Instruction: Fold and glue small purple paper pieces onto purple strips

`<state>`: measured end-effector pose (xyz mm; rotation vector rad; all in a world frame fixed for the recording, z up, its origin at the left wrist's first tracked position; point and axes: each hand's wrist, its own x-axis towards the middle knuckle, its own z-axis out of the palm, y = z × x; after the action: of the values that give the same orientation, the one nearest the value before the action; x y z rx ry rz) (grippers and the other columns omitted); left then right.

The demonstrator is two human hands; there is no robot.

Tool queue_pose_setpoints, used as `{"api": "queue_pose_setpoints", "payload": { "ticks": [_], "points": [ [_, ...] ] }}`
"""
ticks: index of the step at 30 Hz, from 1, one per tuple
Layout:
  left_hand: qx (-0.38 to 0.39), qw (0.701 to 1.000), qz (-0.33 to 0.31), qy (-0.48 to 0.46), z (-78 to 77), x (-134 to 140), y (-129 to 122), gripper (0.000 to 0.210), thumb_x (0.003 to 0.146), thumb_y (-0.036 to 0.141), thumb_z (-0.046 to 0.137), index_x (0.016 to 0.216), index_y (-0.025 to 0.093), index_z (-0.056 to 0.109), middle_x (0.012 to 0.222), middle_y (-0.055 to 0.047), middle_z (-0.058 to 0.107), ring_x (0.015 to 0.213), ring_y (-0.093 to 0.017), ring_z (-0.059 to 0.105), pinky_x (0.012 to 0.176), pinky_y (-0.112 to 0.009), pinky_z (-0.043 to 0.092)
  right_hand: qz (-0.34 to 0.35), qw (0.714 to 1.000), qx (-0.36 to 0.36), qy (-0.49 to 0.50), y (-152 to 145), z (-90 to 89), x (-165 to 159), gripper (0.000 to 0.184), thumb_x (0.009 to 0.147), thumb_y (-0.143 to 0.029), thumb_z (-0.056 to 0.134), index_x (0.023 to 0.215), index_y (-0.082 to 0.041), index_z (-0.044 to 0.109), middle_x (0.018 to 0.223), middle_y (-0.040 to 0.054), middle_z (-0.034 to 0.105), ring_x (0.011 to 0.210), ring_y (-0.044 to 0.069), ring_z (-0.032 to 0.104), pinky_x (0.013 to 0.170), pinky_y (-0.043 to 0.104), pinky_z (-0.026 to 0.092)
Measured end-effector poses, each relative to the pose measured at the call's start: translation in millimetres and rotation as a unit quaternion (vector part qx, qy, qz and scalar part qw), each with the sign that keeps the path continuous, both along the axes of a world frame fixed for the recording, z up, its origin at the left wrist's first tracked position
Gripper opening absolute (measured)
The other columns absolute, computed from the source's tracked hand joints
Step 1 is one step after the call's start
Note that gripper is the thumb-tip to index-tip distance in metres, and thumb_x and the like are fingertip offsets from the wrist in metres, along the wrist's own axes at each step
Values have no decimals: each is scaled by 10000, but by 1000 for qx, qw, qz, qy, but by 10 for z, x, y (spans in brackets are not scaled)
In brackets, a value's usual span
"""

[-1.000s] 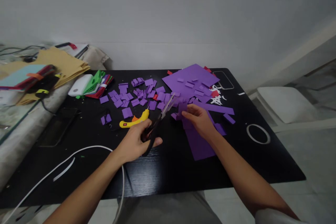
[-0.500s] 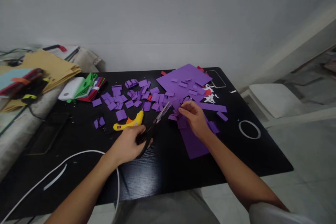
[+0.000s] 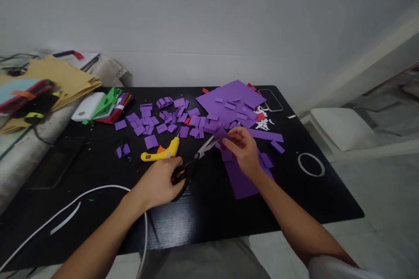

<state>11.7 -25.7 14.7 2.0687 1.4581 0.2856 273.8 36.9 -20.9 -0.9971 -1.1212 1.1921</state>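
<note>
My left hand (image 3: 163, 181) is closed round the black handles of a pair of scissors (image 3: 200, 153), whose blades point up and to the right. A small purple paper piece (image 3: 220, 134) is pinched in the fingers of my right hand (image 3: 242, 149), and the scissor tips meet its left edge. Beneath my right hand lies a larger purple sheet (image 3: 240, 181). Beside my left hand rests a yellow glue gun (image 3: 163, 151). Many small purple pieces (image 3: 143, 123) are scattered beyond the hands.
Another purple sheet (image 3: 229, 91) lies at the back, near white scraps (image 3: 262, 123). A tape ring (image 3: 310, 165) is on the right. Coloured paper bundles (image 3: 113, 107) sit at the left, by brown envelopes (image 3: 62, 78). A white cable (image 3: 98, 191) crosses the front left.
The scissor blades have moved right and now meet the purple piece in my right hand; before, they were open and apart from it.
</note>
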Motion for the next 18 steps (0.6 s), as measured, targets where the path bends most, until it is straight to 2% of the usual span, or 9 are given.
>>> {"api": "queue_pose_setpoints", "payload": {
  "ticks": [7, 18],
  "points": [
    [23, 999, 10, 27, -22, 18, -30, 183, 899, 350, 570, 808, 235, 459, 787, -30, 612, 696, -220, 593, 646, -325, 387, 30, 999, -28, 32, -15, -29, -31, 317, 718, -346, 937, 909, -260, 698, 831, -32, 703, 760, 142, 654, 745, 286, 539],
    [76, 995, -12, 57, -104, 60, -22, 123, 890, 331, 541, 851, 233, 477, 799, -48, 649, 719, -252, 651, 661, -344, 424, 26, 999, -20, 31, -47, 21, -52, 282, 707, -327, 949, 883, -266, 737, 803, -29, 732, 756, 156, 681, 745, 301, 564]
  ]
}}
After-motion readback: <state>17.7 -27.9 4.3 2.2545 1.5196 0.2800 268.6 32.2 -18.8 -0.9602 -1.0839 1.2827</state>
